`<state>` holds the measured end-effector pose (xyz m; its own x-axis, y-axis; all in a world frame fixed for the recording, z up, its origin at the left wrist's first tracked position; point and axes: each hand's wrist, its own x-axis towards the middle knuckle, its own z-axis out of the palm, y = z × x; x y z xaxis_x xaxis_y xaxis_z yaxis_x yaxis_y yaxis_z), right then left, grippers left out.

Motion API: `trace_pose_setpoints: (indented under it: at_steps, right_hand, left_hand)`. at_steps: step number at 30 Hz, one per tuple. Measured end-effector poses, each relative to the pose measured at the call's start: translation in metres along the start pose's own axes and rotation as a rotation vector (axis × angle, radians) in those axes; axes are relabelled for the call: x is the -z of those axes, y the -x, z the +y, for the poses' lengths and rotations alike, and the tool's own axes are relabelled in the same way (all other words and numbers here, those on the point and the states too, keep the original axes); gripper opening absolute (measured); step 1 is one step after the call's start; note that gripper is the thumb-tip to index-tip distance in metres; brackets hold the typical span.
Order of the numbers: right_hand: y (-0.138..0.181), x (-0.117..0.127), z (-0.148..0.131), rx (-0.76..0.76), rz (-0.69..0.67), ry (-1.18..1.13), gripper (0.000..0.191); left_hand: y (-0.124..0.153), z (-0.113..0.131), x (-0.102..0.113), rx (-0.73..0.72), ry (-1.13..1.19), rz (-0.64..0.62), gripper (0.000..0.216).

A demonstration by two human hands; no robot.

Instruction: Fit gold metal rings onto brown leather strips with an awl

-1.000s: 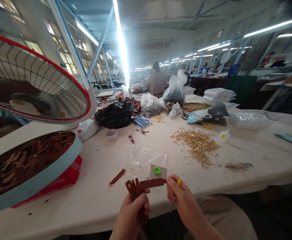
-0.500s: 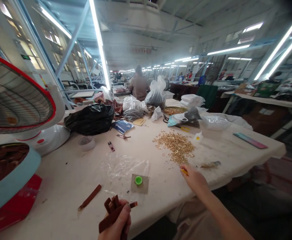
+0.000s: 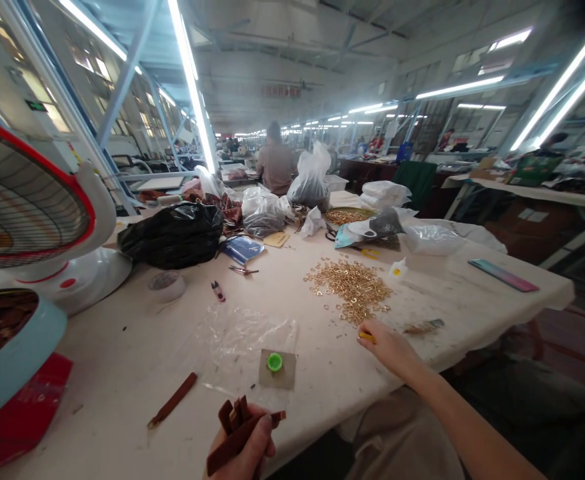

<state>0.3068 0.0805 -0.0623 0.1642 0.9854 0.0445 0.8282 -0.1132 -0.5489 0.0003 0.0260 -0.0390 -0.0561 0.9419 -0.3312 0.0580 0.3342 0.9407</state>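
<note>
My left hand is closed round a bundle of brown leather strips at the table's near edge. My right hand reaches out over the white table, fingers pinched on a small yellow item, just below the pile of gold metal rings. One loose brown strip lies on the table to the left. A green cap sits on a grey card beside a clear plastic bag.
A red-rimmed fan and a light blue tub of brown pieces stand at the left. Black and clear bags, a tape roll, a small glue bottle and a phone lie further back. A person stands at the far end.
My right hand let go of the strip it pinched and moved out right to the ring pile. My left hand kept the bundle and dropped lower. The view swung right.
</note>
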Motion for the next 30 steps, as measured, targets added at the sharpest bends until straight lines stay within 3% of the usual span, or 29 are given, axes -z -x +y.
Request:
trace_pose_setpoints:
  at_steps: [4,6,9,12,16,19,27,30]
  right_hand:
    - [0.041,-0.01,-0.057,0.081,-0.078,-0.299,0.015]
    - [0.065,-0.018,-0.089,0.066,-0.209,-0.708,0.022]
    - [0.094,-0.031,-0.127,-0.027,-0.4,-1.187,0.031]
    - [0.108,-0.042,-0.148,-0.139,-0.498,-1.423,0.034]
    - [0.112,-0.05,-0.155,-0.15,-0.519,-1.349,0.035]
    - [0.113,-0.049,-0.155,-0.107,-0.506,-1.27,0.035]
    - [0.113,-0.045,-0.164,-0.22,-0.572,-1.372,0.035]
    - [0.112,-0.045,-0.164,-0.249,-0.608,-1.384,0.035]
  left_hand:
    - [0.011,0.01,-0.004,-0.025,0.006,-0.018,0.038]
    - [0.016,0.015,-0.007,-0.036,0.05,-0.043,0.036]
    - [0.024,0.018,-0.006,-0.029,0.168,-0.102,0.037]
    - [0.031,0.019,0.001,-0.006,0.267,-0.126,0.034]
    - [0.04,0.024,0.012,-0.229,0.191,-0.094,0.022]
    - [0.046,0.029,0.017,-0.382,0.195,-0.19,0.014]
    - [0.046,0.02,0.026,-0.433,0.087,-0.269,0.006]
    - [0.043,0.02,0.034,-0.472,-0.081,-0.368,0.008]
